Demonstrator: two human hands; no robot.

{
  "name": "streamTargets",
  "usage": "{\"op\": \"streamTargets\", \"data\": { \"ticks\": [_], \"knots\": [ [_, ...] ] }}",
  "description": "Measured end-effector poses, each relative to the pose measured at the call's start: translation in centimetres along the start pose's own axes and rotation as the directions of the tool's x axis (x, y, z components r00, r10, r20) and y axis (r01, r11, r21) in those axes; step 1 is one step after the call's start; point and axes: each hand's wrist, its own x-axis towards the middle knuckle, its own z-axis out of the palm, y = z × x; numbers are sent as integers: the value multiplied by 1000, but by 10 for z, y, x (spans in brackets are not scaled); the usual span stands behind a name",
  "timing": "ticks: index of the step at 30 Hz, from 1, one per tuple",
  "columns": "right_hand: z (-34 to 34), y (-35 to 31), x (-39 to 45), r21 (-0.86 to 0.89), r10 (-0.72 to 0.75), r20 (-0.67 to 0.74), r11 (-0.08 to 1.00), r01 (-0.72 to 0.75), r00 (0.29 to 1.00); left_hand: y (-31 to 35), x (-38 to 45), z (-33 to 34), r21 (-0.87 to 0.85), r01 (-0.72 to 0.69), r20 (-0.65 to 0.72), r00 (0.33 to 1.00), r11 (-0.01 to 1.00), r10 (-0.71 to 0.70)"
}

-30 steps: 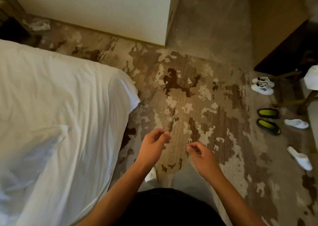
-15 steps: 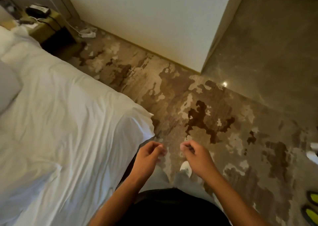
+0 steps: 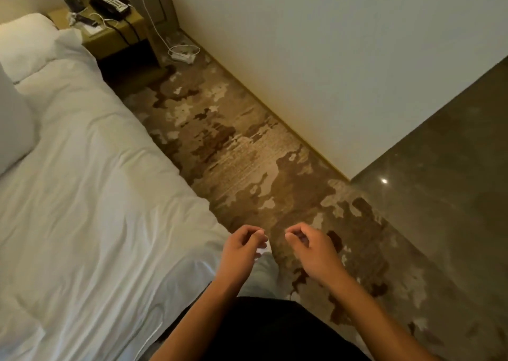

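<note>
My left hand [image 3: 242, 250] and my right hand [image 3: 310, 250] hang side by side in front of me over the patterned carpet, close to the bed's corner. The fingers of both are loosely curled and nothing is held in either. A bed with a rumpled white sheet [image 3: 90, 209] fills the left side, and white pillows [image 3: 22, 44] lie at its far end. My grey trouser leg and a white shoe show just below the hands.
A wooden nightstand [image 3: 121, 33] at the back carries a black telephone [image 3: 110, 3] and cables. A white power strip [image 3: 181, 55] lies on the carpet beside it. A white wall [image 3: 330, 72] runs along the right of a carpet aisle [image 3: 247, 162]. Dark polished floor [image 3: 439, 195] lies at right.
The view has swung left and up: the shoes and slippers at right have left the frame, and the nightstand and pillows have come in. My hands stay loosely curled, a little closer together.
</note>
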Motion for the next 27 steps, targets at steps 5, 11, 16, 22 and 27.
{"op": "streamTargets", "data": {
  "ticks": [5,11,16,22,27],
  "knots": [
    [-63,-26,96,12,73,-45,997,-73,996,104,106,26,-22,-61,14,998,998,62],
    [-110,-64,235,3,70,-5,998,-70,998,197,222,18,-91,-144,-35,989,985,141],
    [-115,-119,380,-68,1,148,998,9,989,240,308,-17,-114,-129,-241,966,985,98],
    [-86,-238,527,-88,-176,440,967,237,881,276,366,-64,-263,-37,-549,828,964,-118],
    [-32,-350,603,-87,-280,666,891,445,691,287,388,-105,-413,-85,-709,655,907,-262]
  ]
}}
